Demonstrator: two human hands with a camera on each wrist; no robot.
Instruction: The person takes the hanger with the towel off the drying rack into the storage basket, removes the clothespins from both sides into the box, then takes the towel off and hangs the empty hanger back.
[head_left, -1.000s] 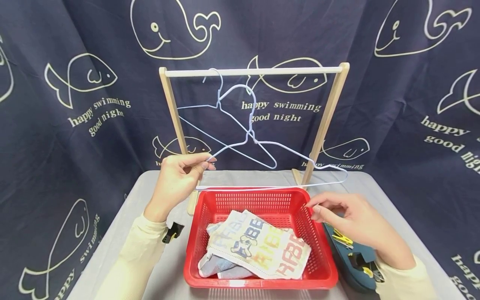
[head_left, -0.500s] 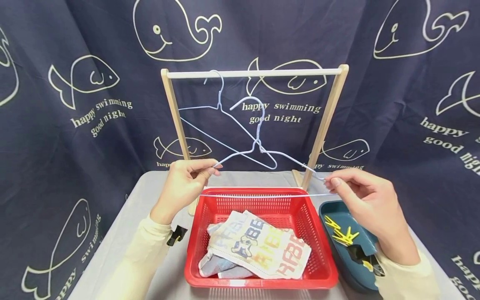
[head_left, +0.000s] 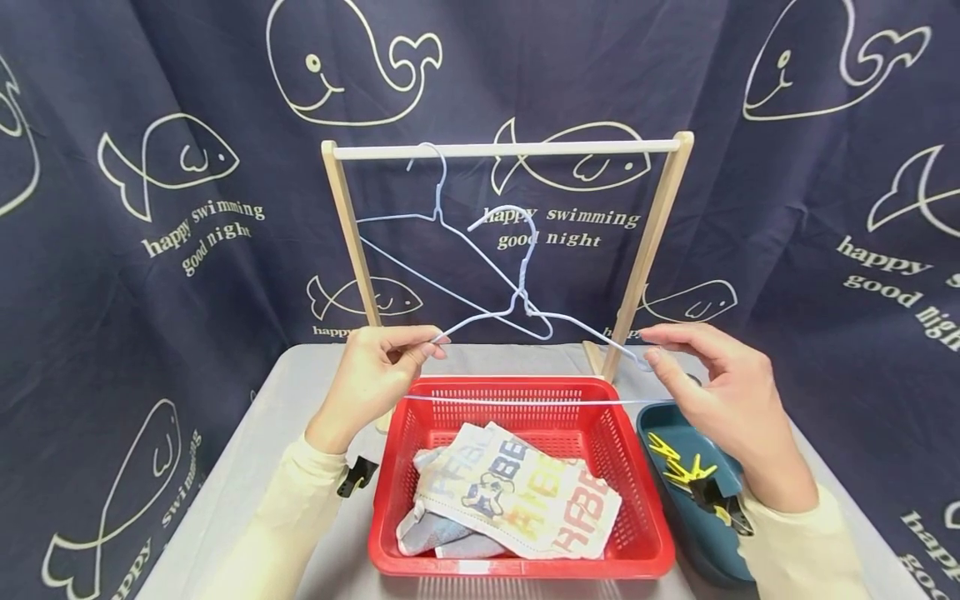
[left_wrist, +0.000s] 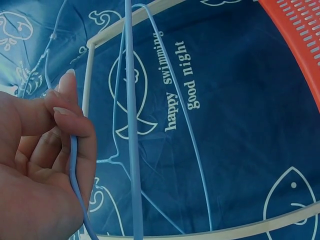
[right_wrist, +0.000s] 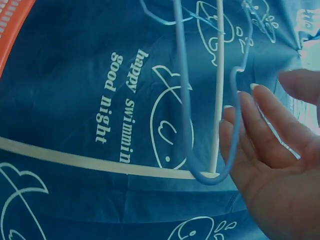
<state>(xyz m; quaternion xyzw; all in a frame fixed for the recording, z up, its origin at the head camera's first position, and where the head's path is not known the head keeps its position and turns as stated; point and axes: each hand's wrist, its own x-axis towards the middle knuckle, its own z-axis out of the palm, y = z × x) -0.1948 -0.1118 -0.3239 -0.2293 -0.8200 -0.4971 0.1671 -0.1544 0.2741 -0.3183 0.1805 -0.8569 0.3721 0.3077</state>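
A pale blue wire clothes hanger (head_left: 517, 402) is held level above the basket, its hook pointing up. My left hand (head_left: 363, 379) pinches its left shoulder between thumb and fingers; the left wrist view shows the wire (left_wrist: 73, 162) running through the grip. My right hand (head_left: 720, 387) is at the other end, thumb and fingers spread apart. In the right wrist view its fingers lie beside the hanger's rounded end (right_wrist: 210, 181), not curled around it; whether they touch it I cannot tell. Below, a red basket (head_left: 521, 568) holds a white lettered cloth (head_left: 525, 492) over a greyish one.
A similar hanger (head_left: 437, 200) hangs from the white rail (head_left: 600, 148) of a wooden rack behind. On the right a dark teal tray (head_left: 712, 542) holds several yellow clips (head_left: 678, 468). A navy printed curtain encloses the table.
My right hand came up to the hanger's right end, pinched it, then parted thumb from fingers. The hanger has come down and slightly right, with my left hand keeping its pinch.
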